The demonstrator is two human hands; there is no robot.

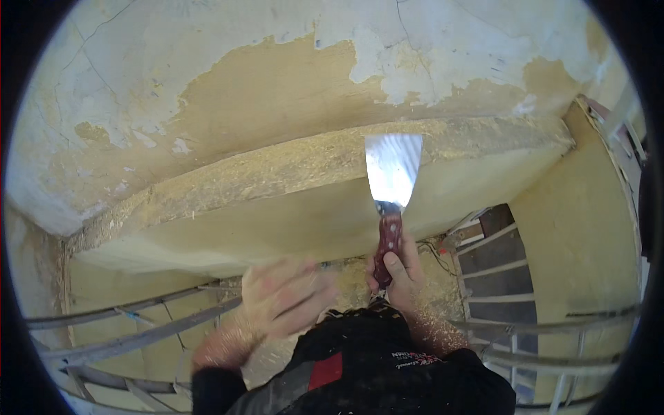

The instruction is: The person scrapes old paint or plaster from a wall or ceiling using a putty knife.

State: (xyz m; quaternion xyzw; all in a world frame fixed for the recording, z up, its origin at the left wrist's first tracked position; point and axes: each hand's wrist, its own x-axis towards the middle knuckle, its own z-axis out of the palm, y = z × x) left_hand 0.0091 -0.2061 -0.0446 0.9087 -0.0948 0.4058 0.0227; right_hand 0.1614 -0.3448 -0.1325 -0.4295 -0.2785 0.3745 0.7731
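Observation:
My right hand [402, 275] grips the dark wooden handle of a putty knife [394, 171], whose broad metal blade points away from me. Behind the blade, in view, runs a ledge [270, 174] covered with crumbly yellowish paint flakes. Blurred by motion, my left hand [290, 295] is raised in front of my body with no tool seen in it; how its fingers are set is unclear. Flakes and dust cling to both forearms. Beyond the ledge, the wall surface [280, 88] shows bare tan patches among cracked whitish paint.
Metal ladder frames [140, 337] stand at the lower left, with more rails [560, 360] at the lower right. A yellowish wall [586, 223] borders the right side. Below lies a debris-strewn floor [441, 280] with a cable.

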